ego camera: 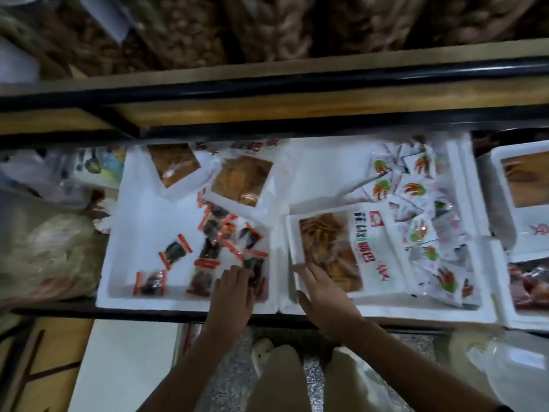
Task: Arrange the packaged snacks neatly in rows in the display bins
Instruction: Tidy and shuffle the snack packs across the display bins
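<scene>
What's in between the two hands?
Head view: the white walls where the left bin and right bin meet lie between the left hand and right hand.

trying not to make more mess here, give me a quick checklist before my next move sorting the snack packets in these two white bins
1. Left hand grips a packet: cannot tell; its fingertips cover some orange-edged packets, blurred.
2. Right hand steadies the large windowed pack: ok; fingers lie flat on its near corner.
3. Rows of orange-edged packets in the left bin: not ok; scattered at angles.
4. Rows of small printed packets in the right bin: not ok; heaped.
5. Two big packs at the left bin's far end squared: not ok; tilted, overlapping.
</scene>
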A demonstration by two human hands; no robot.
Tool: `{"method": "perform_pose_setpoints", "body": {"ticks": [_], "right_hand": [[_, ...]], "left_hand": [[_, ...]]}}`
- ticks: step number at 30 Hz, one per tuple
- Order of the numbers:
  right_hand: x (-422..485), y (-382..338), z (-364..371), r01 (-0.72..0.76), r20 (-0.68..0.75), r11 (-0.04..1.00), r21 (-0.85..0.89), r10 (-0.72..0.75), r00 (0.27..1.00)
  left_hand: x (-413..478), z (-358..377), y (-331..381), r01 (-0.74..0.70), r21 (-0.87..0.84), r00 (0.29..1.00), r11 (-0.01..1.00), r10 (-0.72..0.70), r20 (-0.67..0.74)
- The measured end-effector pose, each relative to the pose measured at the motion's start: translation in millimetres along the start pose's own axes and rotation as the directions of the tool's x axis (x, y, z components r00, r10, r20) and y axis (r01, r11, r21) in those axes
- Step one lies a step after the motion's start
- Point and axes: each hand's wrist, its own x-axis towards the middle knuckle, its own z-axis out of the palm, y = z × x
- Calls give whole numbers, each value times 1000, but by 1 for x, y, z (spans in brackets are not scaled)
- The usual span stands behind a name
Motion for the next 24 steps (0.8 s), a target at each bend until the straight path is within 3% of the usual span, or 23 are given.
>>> {"method": "perform_pose_setpoints", "body": {"ticks": [5,10,14,19,24], "right_hand": [[70,-42,51,-93,116,995,27,89,989],[134,-48,86,-279,195,954,-108,296,935],[153,-49,100,-353,178,917,-185,384,906],[144,-50,108,-355,193,877,-324,429,883],[135,-60,101,-198,328,848,-492,391,860]], "left_hand": [[9,-5,-96,139,-89,986,986,-129,104],[56,8,-138,244,-200,956,949,-201,214],[92,22,-144,140,-322,974,936,-71,217],[107,19,-136,102,-116,940,988,-58,336],[68,18,-146,-60,-66,945,996,78,319]]}}
